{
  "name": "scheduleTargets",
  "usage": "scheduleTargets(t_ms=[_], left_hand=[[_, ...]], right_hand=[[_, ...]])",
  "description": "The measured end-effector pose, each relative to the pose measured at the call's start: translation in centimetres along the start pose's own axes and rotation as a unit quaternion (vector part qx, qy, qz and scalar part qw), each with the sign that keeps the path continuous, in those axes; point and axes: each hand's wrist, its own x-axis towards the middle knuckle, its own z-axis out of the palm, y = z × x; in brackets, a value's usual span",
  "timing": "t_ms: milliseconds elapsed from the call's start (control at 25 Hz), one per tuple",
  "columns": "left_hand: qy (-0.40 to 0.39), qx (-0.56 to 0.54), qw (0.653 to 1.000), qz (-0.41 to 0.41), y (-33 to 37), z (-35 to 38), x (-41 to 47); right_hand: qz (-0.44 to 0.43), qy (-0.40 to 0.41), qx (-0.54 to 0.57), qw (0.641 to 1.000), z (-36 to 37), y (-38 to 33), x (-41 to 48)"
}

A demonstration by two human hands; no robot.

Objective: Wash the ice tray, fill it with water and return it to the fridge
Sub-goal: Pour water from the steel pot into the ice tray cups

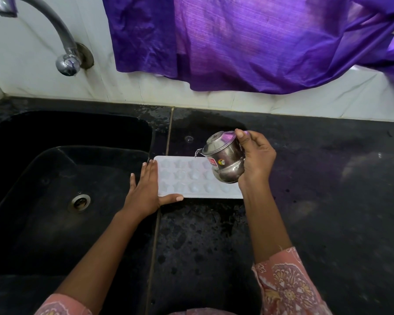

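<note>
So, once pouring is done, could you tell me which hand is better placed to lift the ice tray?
Probably the left hand: it lies flat against the left end of the ice tray, thumb along the near edge, holding nothing. The right hand grips the tilted steel pot over its right end.

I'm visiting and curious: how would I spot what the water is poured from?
Find the black sink; right of it, on the black counter, lies a white ice tray. Tilted over the tray's right end, gripped by the right hand, is a small steel pot: the only shiny vessel, with a red sticker on its belly.
</note>
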Motion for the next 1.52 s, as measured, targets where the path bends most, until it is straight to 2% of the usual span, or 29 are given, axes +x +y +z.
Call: scheduleTargets(t_ms=[560,1000,1520], left_hand=[[-0.001,-0.002,1.0,0.0,0.1,0.0,0.0],[-0.008,-0.003,1.0,-0.003,0.1,-0.1,0.0],[-0.039,0.005,0.999,-0.002,-0.2,-0.5,0.1]], right_hand=[[0.006,0.004,-0.002,1.0,0.0,-0.2,-0.1],[0.045,-0.005,0.086,0.995,0.1,0.4,0.1],[0.033,-0.03,0.01,0.999,1.9,0.9,-0.4]])
